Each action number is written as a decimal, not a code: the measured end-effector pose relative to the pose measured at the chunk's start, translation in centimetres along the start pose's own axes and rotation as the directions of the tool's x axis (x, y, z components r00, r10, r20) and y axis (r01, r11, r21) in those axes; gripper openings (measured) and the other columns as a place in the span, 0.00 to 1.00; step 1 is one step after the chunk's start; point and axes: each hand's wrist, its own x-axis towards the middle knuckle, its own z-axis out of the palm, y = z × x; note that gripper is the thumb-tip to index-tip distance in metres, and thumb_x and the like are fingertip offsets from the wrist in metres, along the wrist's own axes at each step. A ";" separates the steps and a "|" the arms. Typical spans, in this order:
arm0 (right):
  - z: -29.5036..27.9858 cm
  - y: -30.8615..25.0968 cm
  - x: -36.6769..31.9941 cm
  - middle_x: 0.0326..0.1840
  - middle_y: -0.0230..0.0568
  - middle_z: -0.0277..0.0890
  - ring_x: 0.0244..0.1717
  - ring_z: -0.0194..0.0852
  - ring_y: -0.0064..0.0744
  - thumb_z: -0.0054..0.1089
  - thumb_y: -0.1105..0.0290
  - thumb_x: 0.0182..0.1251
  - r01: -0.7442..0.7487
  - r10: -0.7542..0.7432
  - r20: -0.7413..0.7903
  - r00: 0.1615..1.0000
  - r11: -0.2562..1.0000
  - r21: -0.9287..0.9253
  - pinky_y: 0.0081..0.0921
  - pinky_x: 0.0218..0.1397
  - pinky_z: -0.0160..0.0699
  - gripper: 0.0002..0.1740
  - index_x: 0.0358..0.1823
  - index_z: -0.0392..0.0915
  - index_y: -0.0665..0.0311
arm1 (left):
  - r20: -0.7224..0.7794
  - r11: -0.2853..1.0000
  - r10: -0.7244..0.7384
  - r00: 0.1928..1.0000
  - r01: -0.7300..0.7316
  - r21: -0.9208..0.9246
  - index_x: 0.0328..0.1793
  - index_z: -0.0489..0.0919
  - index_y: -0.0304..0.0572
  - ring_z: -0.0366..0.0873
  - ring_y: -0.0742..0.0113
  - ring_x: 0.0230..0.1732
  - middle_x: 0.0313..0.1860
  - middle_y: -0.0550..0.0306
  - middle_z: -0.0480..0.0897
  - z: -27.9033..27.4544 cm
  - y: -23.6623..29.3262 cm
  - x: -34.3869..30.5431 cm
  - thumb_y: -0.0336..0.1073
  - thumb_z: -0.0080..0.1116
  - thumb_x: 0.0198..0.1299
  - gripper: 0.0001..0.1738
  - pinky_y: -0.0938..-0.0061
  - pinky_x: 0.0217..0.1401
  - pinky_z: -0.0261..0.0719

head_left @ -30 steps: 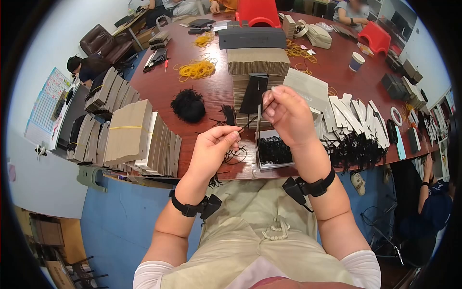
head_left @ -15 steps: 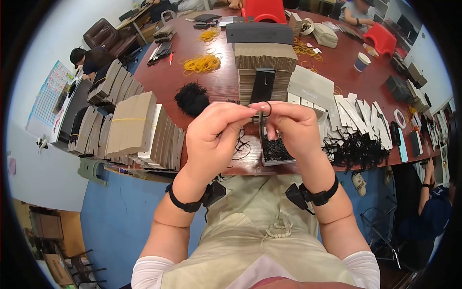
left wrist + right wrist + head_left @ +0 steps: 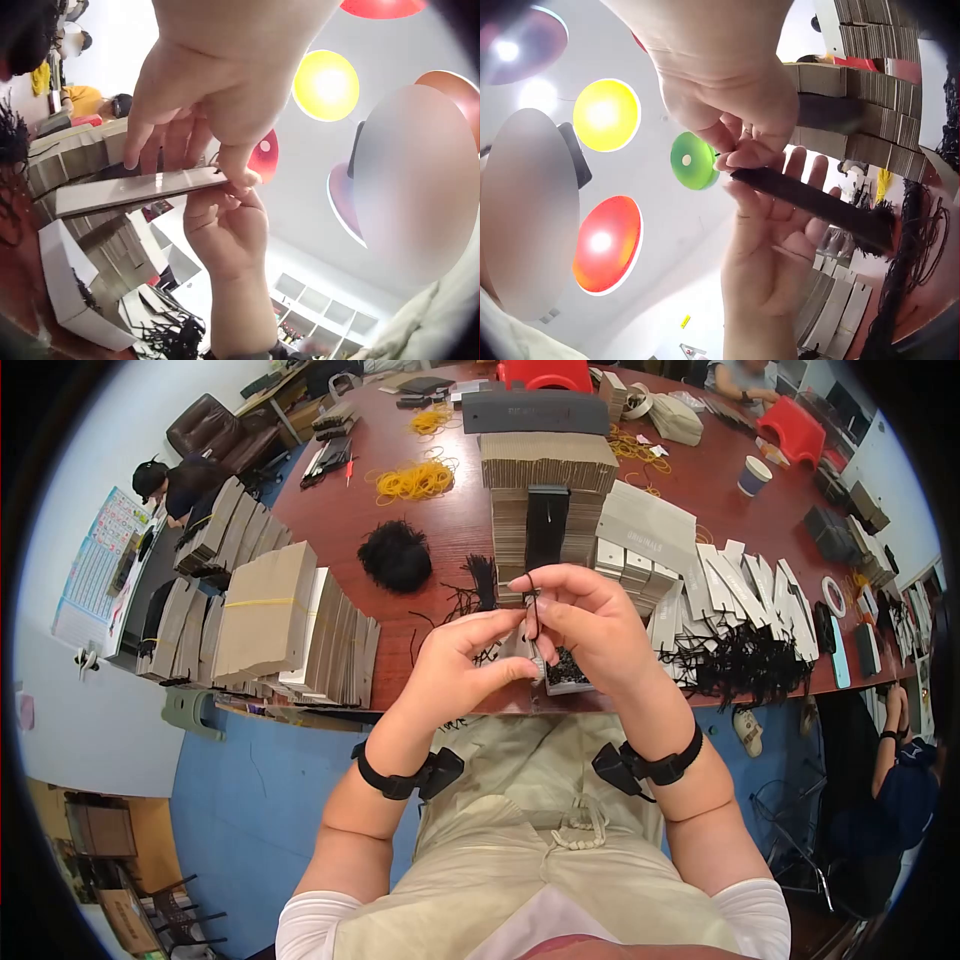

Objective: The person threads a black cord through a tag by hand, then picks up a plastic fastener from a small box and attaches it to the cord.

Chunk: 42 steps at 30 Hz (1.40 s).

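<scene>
Both hands meet over the table's near edge. My left hand (image 3: 462, 660) holds a narrow tag (image 3: 142, 191), pale on the face in the left wrist view; the other face of the tag (image 3: 817, 202) looks black in the right wrist view. Its thumb presses near one end and several fingers lie fairly straight behind the strip. My right hand (image 3: 595, 625) pinches a thin black cord (image 3: 533, 603) at that end with thumb and fingertips. Fingers cover where cord and tag meet. Beneath the hands is a white box (image 3: 64, 289) holding small black pieces.
A tall cardboard stack (image 3: 548, 460) stands ahead, a black piece (image 3: 547, 525) at its front. On the left are a black bundle (image 3: 394, 556) and cardboard blocks (image 3: 262, 610); on the right, white tags (image 3: 730, 595) with black strings, and a paper cup (image 3: 754, 476).
A second ago the hands were apart with black cord between them. They came together, then the left hand moved slightly lower, while the right fingers remain at the cord.
</scene>
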 end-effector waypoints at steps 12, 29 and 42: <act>-1.5 -1.9 -0.9 0.24 0.29 0.69 0.22 0.63 0.16 0.46 0.78 0.58 -0.062 0.061 -0.051 0.997 0.998 -0.013 0.15 0.23 0.59 0.07 0.31 0.76 0.67 | -0.123 0.991 -0.082 0.989 0.069 -0.111 0.53 0.78 0.35 0.78 0.72 0.47 0.46 0.52 0.82 2.4 -2.8 -1.7 0.26 0.68 0.45 0.25 0.78 0.52 0.76; -2.6 0.1 -2.4 0.16 0.27 0.58 0.20 0.51 0.15 0.56 0.71 0.60 0.048 0.110 0.168 0.980 0.684 -0.728 0.21 0.21 0.51 0.13 0.20 0.67 0.69 | 0.015 0.810 0.387 0.922 -0.348 0.472 0.51 0.80 0.41 0.80 0.67 0.30 0.43 0.51 0.82 1.0 0.0 -2.7 0.26 0.69 0.39 0.27 0.77 0.31 0.81; -0.5 -1.9 -3.5 0.14 0.29 0.66 0.16 0.57 0.16 0.60 0.69 0.59 -0.063 0.044 -0.046 0.998 0.641 -0.765 0.20 0.20 0.58 0.08 0.30 0.78 0.68 | 0.060 0.750 0.338 0.939 -0.307 0.586 0.63 0.70 0.35 0.79 0.55 0.42 0.43 0.50 0.81 1.7 0.8 -0.9 0.25 0.65 0.41 0.36 0.69 0.43 0.79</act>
